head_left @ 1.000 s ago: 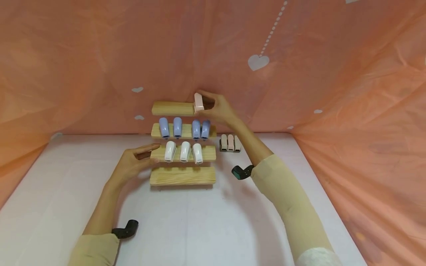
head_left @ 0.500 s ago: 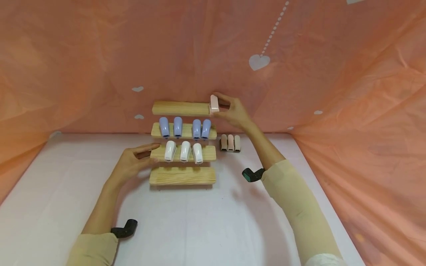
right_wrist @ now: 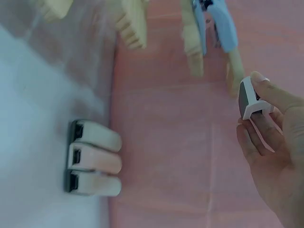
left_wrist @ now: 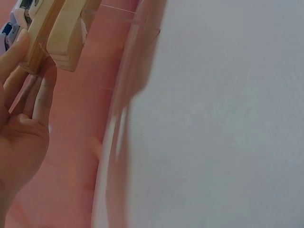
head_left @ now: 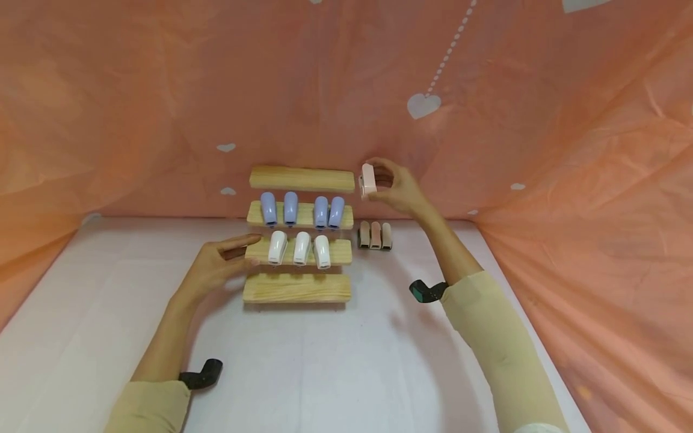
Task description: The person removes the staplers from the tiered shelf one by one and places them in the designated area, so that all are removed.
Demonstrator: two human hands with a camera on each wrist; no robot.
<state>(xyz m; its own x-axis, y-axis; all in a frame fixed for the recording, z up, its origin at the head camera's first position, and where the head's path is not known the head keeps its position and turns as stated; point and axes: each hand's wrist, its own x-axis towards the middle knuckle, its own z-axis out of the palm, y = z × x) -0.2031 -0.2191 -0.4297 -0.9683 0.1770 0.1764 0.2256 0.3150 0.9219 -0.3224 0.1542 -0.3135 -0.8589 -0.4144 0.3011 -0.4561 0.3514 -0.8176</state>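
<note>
A wooden tiered rack with several slats stands at the back of the table. My right hand holds a small pale pink stapler between thumb and fingers, just right of the bare top slat and apart from it. The right wrist view shows the stapler from its underside. My left hand grips the left end of the slat with white staplers, thumb above and fingers below, as the left wrist view shows at that slat's end.
Several blue staplers sit on the second slat. The lowest slat bears nothing. Three pink and beige staplers stand in a row on the white tabletop, right of the rack. An orange curtain hangs close behind.
My right hand has moved right with the pink stapler, from over the top slat's right part to past its end. The left hand has stayed in place.
</note>
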